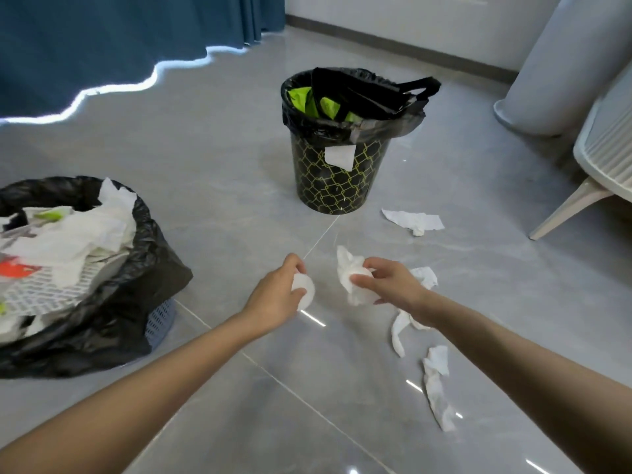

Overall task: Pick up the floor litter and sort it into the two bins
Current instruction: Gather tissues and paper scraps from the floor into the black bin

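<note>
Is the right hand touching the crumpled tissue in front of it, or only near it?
Touching. The head view shows the right hand with thumb and fingers pinched round the crumpled tissue.

Floor (239,165): glossy grey tiles, faint pale veining, thin light joints.
Curtain (102,35), 11 o'clock: deep blue.
Wall (410,15), 12 o'clock: white; skirting (376,37) grey.
Patterned bin (338,186), 12 o'clock: black with a yellow-green lattice; black liner (342,126); lime-green scrap (297,97) inside; white label (340,157) on its side.
Basket bin (160,321), 9 o'clock: grey-blue mesh; black bag (136,268); white papers (68,241), one red-orange patch (13,268).
Ball (306,289) in left hand (277,295): white.
Tissue (345,268) in right hand (390,285): white.
Floor tissues (413,222), 1 to 4 o'clock: white.
Chair (602,148), 3 o'clock: pale grey-white, ribbed.
</note>
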A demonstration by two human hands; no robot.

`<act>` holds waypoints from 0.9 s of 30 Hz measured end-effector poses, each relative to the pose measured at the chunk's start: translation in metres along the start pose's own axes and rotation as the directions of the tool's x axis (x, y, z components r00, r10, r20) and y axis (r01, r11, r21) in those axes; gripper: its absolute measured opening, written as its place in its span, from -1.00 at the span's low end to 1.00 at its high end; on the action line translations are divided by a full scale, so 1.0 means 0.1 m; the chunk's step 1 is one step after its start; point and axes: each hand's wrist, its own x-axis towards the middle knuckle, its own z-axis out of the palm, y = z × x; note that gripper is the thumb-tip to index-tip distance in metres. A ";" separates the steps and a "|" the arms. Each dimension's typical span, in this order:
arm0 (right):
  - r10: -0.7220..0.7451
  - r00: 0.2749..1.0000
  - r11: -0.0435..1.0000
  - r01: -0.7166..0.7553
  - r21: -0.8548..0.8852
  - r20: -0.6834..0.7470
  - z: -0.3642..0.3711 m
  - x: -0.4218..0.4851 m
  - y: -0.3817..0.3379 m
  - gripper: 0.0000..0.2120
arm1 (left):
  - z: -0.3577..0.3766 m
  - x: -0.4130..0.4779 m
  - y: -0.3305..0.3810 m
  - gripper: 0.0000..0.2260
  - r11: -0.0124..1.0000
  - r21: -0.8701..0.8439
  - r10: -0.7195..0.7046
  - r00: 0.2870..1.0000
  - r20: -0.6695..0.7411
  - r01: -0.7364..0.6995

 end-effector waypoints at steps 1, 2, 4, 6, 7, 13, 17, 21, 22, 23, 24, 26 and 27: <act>-0.003 1.000 0.999 0.003 0.041 0.014 0.00 0.05 -0.14 -0.84 | -0.14 0.01 0.04 -0.77 0.999 -0.024 0.024 0.998 -0.058 -0.026; -0.008 1.000 0.998 0.006 0.069 0.023 0.01 0.10 -0.26 -0.78 | -0.26 0.02 0.07 -0.77 0.998 -0.050 0.038 0.993 -0.115 -0.044; -0.035 0.998 0.988 0.027 0.153 0.051 0.07 0.17 -0.57 -0.71 | -0.54 0.02 0.10 -0.77 0.992 -0.118 0.026 0.974 -0.224 -0.053; -0.097 0.991 0.971 0.073 0.229 0.096 0.20 0.24 -0.90 -0.71 | -0.84 0.00 0.07 -0.77 0.983 -0.168 0.007 0.942 -0.335 -0.067; -0.134 0.985 0.963 0.103 0.250 0.110 0.27 0.26 -1.03 -0.71 | -0.97 -0.01 0.06 -0.77 0.981 -0.181 0.003 0.925 -0.379 -0.077; -0.335 0.927 0.912 0.276 0.303 0.167 0.94 0.26 -1.84 -0.78 | -1.72 -0.35 -0.19 -0.76 0.981 -0.189 -0.080 0.791 -0.607 -0.046; -0.504 0.844 0.859 0.468 0.206 0.185 1.51 0.19 -2.25 -0.84 | -2.09 -0.67 -0.54 -0.76 0.990 -0.137 -0.127 0.716 -0.687 0.044; -0.644 0.743 0.760 0.649 0.039 0.184 2.03 0.15 -2.54 -0.80 | -2.33 -1.00 -0.86 -0.75 0.984 -0.129 -0.178 0.654 -0.735 0.123; -0.666 0.722 0.735 0.678 -0.006 0.187 2.11 0.15 -2.58 -0.77 | -2.36 -1.05 -0.92 -0.74 0.980 -0.140 -0.198 0.651 -0.733 0.141; -0.679 0.707 0.712 0.700 -0.056 0.198 2.23 0.14 -2.63 -0.74 | -2.39 -1.12 -1.01 -0.73 0.974 -0.150 -0.225 0.656 -0.720 0.168; -0.684 0.702 0.695 0.710 -0.114 0.200 2.25 0.16 -2.64 -0.69 | -2.39 -1.12 -1.04 -0.72 0.970 -0.159 -0.243 0.673 -0.699 0.185; -0.678 0.701 0.675 0.713 -0.190 0.224 2.34 0.17 -2.65 -0.63 | -2.37 -1.19 -1.12 -0.69 0.959 -0.172 -0.281 0.689 -0.668 0.225; -0.674 0.700 0.668 0.714 -0.211 0.234 2.36 0.18 -2.64 -0.61 | -2.36 -1.22 -1.14 -0.68 0.953 -0.175 -0.300 0.686 -0.663 0.248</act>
